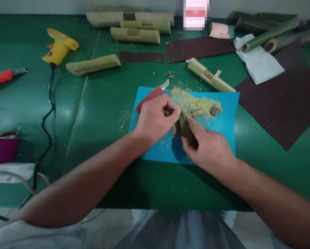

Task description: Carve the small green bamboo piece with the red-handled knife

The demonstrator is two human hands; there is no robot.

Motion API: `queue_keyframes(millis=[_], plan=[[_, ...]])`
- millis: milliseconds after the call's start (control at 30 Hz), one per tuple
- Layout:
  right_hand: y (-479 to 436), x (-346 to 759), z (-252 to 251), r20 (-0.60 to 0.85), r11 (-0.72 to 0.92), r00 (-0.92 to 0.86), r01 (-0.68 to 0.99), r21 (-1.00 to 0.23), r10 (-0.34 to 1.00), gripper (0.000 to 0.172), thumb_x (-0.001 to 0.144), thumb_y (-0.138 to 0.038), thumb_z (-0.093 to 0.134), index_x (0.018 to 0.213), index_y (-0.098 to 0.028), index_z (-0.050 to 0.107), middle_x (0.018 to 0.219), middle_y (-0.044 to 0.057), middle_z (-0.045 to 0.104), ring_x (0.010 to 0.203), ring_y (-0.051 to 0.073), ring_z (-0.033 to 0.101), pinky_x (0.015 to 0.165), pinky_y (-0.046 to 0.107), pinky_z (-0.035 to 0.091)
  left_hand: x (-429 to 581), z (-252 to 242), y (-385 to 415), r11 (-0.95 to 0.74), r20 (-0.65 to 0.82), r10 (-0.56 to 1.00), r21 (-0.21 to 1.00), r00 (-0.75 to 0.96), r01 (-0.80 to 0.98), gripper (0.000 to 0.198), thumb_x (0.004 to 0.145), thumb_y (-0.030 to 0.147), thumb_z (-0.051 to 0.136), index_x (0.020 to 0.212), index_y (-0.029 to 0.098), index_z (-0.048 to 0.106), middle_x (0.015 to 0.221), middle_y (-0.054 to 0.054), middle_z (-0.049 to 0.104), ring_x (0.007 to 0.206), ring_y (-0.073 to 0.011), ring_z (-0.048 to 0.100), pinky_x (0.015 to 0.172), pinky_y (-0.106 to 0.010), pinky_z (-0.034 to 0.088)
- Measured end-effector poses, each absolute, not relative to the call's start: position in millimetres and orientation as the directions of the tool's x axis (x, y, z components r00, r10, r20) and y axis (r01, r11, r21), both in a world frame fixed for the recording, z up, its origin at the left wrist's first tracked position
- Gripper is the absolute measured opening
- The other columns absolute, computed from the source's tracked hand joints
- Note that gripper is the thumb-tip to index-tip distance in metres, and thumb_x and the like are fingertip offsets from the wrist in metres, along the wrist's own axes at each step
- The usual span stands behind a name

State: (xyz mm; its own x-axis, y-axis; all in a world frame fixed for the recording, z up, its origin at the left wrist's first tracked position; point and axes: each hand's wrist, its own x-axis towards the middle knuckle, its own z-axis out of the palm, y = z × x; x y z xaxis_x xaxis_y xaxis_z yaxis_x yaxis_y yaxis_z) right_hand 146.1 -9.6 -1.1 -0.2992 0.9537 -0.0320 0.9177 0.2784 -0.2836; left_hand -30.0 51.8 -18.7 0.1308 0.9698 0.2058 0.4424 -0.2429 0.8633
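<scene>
A short green bamboo piece (186, 128) is in my right hand (210, 145), with the thumb and fingers closed around its sides. My left hand (157, 116) is pinched at the far end of that piece; whatever lies between its fingertips is too small to make out. Just behind the left knuckles, a red-handled craft knife (151, 98) rests with its blade pointing away. Under both hands is a sheet of blue paper (155, 148), scattered with pale bamboo shavings (198, 103) and small scraps of brown sandpaper (215, 111).
Notched bamboo pieces (135, 35) lie at the back, and another (210, 76) beyond the paper. Brown sandpaper sheets (282, 107) and a white tissue (261, 64) are at right. A yellow hot-air tool (58, 48), its black cord and a red cutter (1, 79) occupy the left.
</scene>
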Motion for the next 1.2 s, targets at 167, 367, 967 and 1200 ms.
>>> queue_keyframes(millis=[167, 367, 967, 1200], plan=[[-9.0, 146.8, -1.6, -0.035, 0.279, -0.302, 0.915, -0.290, 0.953, 0.061, 0.092, -0.034, 0.050, 0.150, -0.014, 0.056, 0.083, 0.009, 0.078, 0.062, 0.021, 0.066, 0.052, 0.030, 0.041, -29.6, -18.1, 50.2, -0.278, 0.239, 0.960, 0.850, 0.143, 0.447, 0.014, 0.085, 0.019, 0.069, 0.074, 0.023, 0.061, 0.069, 0.003, 0.066, 0.061, -0.0103, 0.059, 0.055, -0.027, 0.048], [-9.2, 146.7, -1.1, -0.042, 0.254, -0.277, 0.924, -0.287, 0.960, 0.061, 0.092, -0.035, 0.052, 0.149, -0.016, 0.057, 0.081, 0.008, 0.078, 0.060, 0.021, 0.066, 0.051, 0.030, 0.041, -29.2, -17.0, 47.0, -0.275, 0.223, 0.961, 0.814, 0.163, 0.512, 0.013, 0.084, 0.022, 0.069, 0.073, 0.020, 0.062, 0.070, 0.002, 0.068, 0.061, -0.0110, 0.060, 0.057, -0.025, 0.049], [-9.4, 147.0, -2.4, -0.050, 0.247, -0.274, 0.921, -0.302, 0.960, 0.061, 0.092, -0.035, 0.051, 0.150, -0.017, 0.056, 0.078, 0.008, 0.077, 0.058, 0.021, 0.064, 0.051, 0.029, 0.042, -28.9, -16.7, 46.0, -0.283, 0.252, 0.959, 0.797, 0.132, 0.534, 0.012, 0.085, 0.021, 0.067, 0.074, 0.019, 0.064, 0.071, 0.000, 0.068, 0.063, -0.0116, 0.061, 0.059, -0.024, 0.050], [-9.6, 146.1, -0.1, -0.078, 0.234, -0.267, 0.928, -0.291, 0.960, 0.062, 0.092, -0.035, 0.052, 0.151, -0.016, 0.055, 0.082, 0.009, 0.078, 0.062, 0.023, 0.067, 0.053, 0.031, 0.044, -28.5, -15.9, 45.5, -0.302, 0.260, 0.953, 0.783, 0.154, 0.543, 0.013, 0.085, 0.021, 0.067, 0.073, 0.019, 0.064, 0.071, 0.000, 0.068, 0.062, -0.0117, 0.060, 0.058, -0.025, 0.050]])
